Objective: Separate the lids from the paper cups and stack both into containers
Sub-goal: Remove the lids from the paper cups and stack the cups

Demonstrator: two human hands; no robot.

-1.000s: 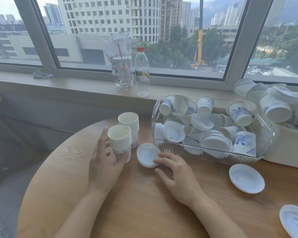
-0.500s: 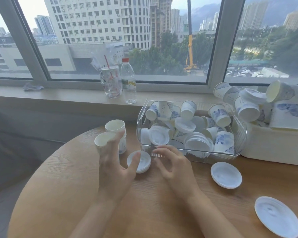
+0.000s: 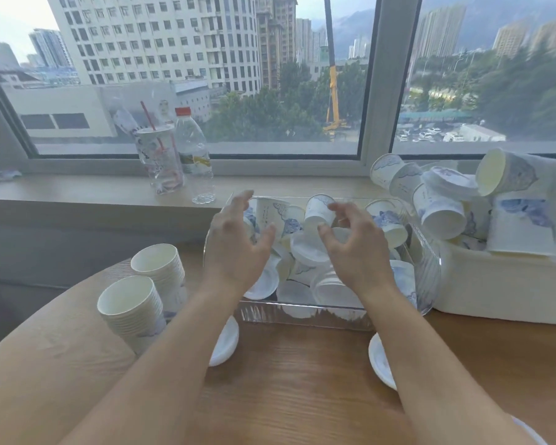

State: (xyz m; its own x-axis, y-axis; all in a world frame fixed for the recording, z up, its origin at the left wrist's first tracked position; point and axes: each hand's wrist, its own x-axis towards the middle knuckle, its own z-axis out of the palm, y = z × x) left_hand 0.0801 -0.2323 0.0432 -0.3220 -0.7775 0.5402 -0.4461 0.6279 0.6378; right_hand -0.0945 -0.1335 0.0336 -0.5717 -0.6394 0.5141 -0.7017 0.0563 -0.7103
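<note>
While both hands (image 3: 238, 245) hover | capped cup (image 3: 318, 211) between fingers (untouched)

White paper cups (image 3: 321, 211) with blue cloud-like prints, plain white lids (image 3: 308, 250), a clear ribbed bin (image 3: 429, 277). Beside it a cream-white box (image 3: 495, 293); light wood-grain table (image 3: 302, 364). On the sill, a clear bottle (image 3: 195, 155) with red cap and a red straw (image 3: 148, 116).

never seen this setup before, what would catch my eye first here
Both bare hands, the left hand and right hand, reach empty over the clear bin jumbled with cups and lids at table centre. Left of it stand two neat cup stacks. At right, a white tub overflows with more cups.
</note>
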